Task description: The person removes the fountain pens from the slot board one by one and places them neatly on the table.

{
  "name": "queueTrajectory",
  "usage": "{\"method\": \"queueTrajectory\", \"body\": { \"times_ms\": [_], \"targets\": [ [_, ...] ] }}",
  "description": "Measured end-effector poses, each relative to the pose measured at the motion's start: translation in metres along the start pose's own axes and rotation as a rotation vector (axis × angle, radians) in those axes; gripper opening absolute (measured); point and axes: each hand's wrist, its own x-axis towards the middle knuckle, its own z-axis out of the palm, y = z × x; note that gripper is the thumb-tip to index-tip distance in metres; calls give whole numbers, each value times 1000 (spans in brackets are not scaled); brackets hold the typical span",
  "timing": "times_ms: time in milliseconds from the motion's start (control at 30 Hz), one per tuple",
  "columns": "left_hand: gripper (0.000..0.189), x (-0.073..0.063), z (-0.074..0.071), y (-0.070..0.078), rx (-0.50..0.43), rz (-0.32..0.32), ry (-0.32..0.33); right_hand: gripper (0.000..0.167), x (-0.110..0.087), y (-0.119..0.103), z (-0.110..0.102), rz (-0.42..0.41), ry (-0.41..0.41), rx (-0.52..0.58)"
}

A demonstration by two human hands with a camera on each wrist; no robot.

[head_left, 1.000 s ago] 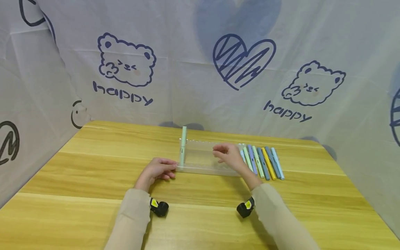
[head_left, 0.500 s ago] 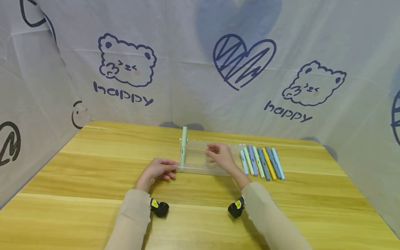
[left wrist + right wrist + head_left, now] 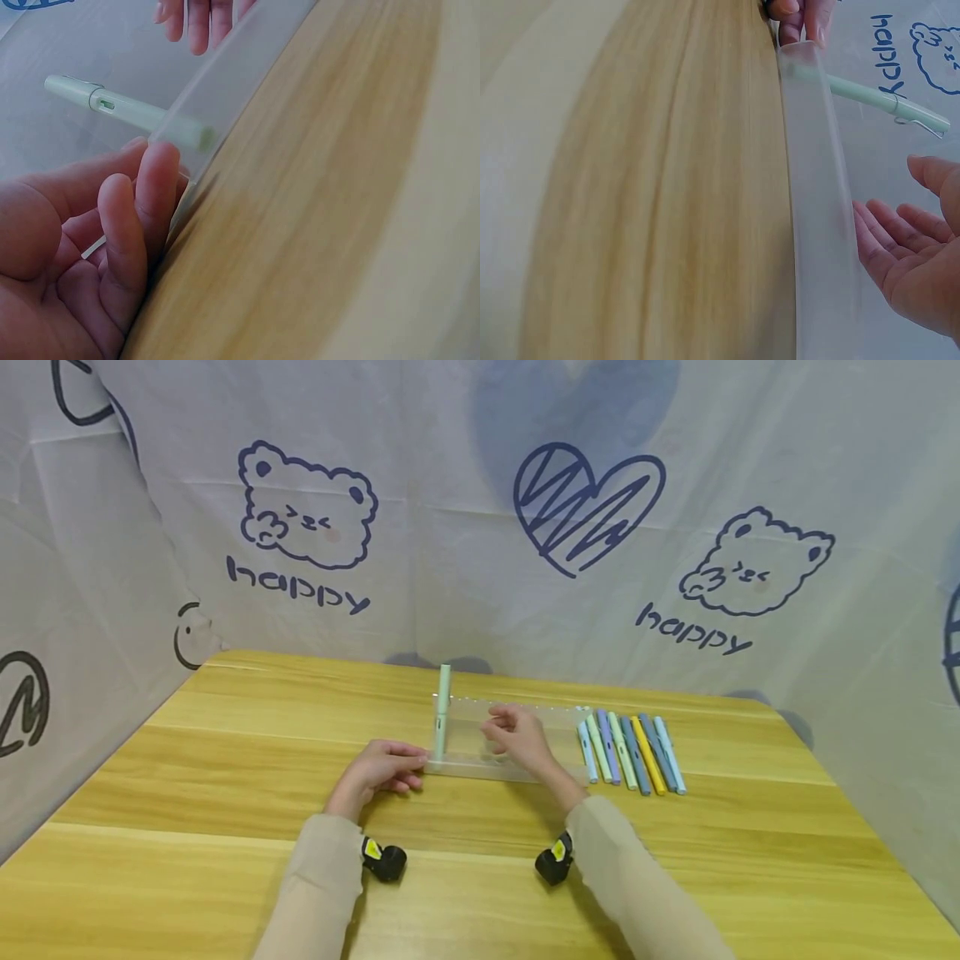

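Note:
A clear plastic pen stand lies lengthwise on the table. One pale green pen leans upright in its leftmost place, cap up, clip facing out. My left hand holds the stand's left end with its fingertips; in the left wrist view its fingers meet the front lip's corner. My right hand hovers over the middle of the stand. In the right wrist view that hand has loosely bent fingers, thumb apart, with nothing between them.
Right of the stand lies a row of several pens in light blue, green, purple, grey-blue and yellow, side by side. The wooden table ends at a printed cloth backdrop. A small black camera sits on each wrist.
My right hand has moved left, from near the row of pens to over the stand's middle. The left hand and the pale green pen stay in place.

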Motion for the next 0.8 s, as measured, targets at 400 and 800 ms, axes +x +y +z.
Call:
{"method": "queueTrajectory", "body": {
  "times_ms": [400,800],
  "targets": [
    [29,-2,0,2,4,0,7,33,3,-4,13,24,-5,33],
    [29,-2,0,2,-4,0,8,38,6,-4,27,29,-54,76]
  ]
}}
